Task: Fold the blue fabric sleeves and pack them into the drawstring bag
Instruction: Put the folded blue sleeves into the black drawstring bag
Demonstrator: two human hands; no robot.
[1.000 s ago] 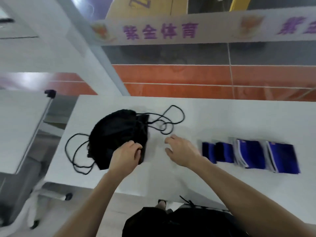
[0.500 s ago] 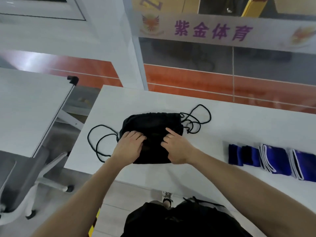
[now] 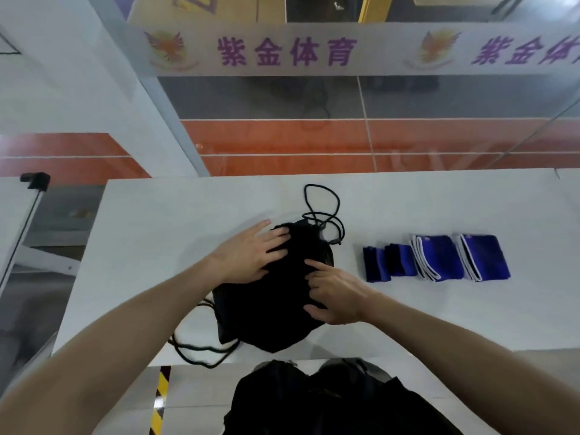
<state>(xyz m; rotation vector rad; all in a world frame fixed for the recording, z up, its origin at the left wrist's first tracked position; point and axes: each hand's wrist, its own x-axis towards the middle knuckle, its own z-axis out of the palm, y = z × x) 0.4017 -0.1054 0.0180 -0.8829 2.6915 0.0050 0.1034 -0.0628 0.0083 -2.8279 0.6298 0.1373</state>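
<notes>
Head view. Looks down on a white desk (image 3: pixel 150 233) from its near edge. Shows the black drawstring bag (image 3: pixel 273 312) lying flat close to that near edge, gathered mouth turned toward the far edge, bottom corner almost reaching the near edge. Trails one black cord loop (image 3: pixel 323 208) from the mouth toward the far edge, and a second cord loop (image 3: pixel 201 354) from the bag's left side down to the near edge.

Left hand (image 3: pixel 248 255): spread, fingers straight and fanned, palm down, pressing on the bag's upper left part just beside the mouth, with the outermost finger on the bare desk.

Right hand (image 3: pixel 337 296): resting on the bag's right side, forefinger straight and pointing across the fabric, other fingers curled, thumb lying along the bag's right margin. Cannot tell whether any cloth is pinched between them.

Blue fabric sleeves (image 3: pixel 436 257): folded, four in a row running parallel to the far edge, right of the bag and apart from it, about midway between the near and far edges. Touching or overlapping one another side by side; the two nearer the bag smaller and plain dark blue, the two toward the right edge larger with white trim showing at their left sides.

Beyond the far edge: a glass partition with a pale banner (image 3: pixel 287 51) printed in purple characters, and an orange floor band (image 3: pixel 282 142). To the left, part of a second white table (image 3: pixel 14 221). Below the near edge, dark clothing (image 3: pixel 314 400) and a yellow-and-black striped strip (image 3: pixel 160 400) on the floor.
</notes>
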